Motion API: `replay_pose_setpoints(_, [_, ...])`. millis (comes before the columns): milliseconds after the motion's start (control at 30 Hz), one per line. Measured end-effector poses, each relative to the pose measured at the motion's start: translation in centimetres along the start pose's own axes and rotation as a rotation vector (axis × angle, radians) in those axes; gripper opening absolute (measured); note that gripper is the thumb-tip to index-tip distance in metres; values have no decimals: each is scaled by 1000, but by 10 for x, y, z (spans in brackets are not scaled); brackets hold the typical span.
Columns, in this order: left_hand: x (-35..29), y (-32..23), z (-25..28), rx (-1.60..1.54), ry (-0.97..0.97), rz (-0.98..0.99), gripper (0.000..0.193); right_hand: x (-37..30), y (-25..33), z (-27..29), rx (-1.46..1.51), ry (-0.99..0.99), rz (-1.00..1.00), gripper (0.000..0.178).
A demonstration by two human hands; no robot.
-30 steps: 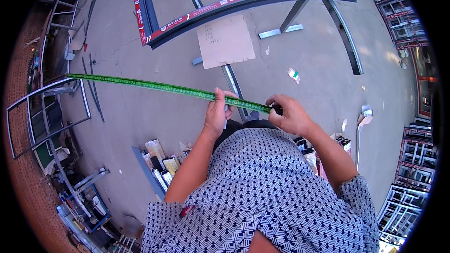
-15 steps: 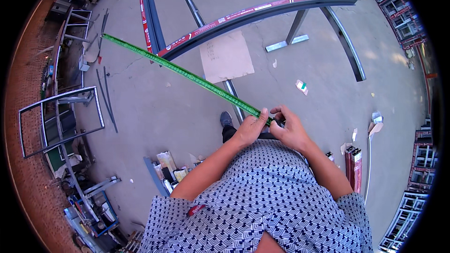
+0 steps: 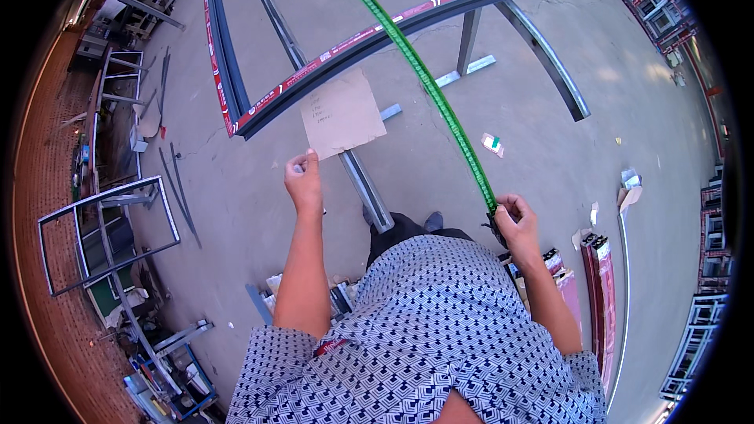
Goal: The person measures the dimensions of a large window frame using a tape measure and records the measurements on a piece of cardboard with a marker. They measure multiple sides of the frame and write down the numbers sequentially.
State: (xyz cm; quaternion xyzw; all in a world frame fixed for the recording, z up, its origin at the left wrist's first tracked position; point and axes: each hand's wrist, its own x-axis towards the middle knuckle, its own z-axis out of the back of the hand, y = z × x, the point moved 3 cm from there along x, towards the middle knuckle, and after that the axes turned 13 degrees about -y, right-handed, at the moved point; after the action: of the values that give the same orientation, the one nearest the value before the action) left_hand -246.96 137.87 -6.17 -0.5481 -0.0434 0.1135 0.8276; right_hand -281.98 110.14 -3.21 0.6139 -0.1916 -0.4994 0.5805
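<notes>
A tape measure is in my right hand (image 3: 517,228), its fingers closed around the dark case (image 3: 495,229). From it a long green blade (image 3: 428,78) bows up and away, passing over the frame's near beam and out at the top edge. My left hand (image 3: 305,180) is closed, fingers curled, thumb tip overlapping the near left corner of a cardboard sheet (image 3: 345,114) with handwriting. Whether it grips the sheet or something small cannot be made out. The sheet lies over a metal bar (image 3: 367,192) that runs toward my legs.
A dark frame with red film (image 3: 393,22) rests on metal supports ahead. Another metal bar (image 3: 542,51) slants at the right. Left are a window-like frame (image 3: 110,235) and a cluttered rack. Red-wrapped profiles (image 3: 599,290) stand at the lower right; a small white packet (image 3: 492,144) lies on the floor.
My left hand has left the tape and moved left to the cardboard's corner. The right hand has moved right with the tape case, and the blade has swung from pointing up-left to nearly straight ahead.
</notes>
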Motion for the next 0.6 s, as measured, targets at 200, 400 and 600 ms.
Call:
replay_pose_setpoints(200, [46,30,-21,-131,271,504,35,-4,-22,43,40,-139,-16,19])
replay_pose_setpoints(400, [46,26,-27,-286,358,453,25,-12,-32,59,69,-219,-67,19])
replay_pose_setpoints(600, [-16,-7,-37,-222,435,468,19,7,-28,65,80,-210,-88,20])
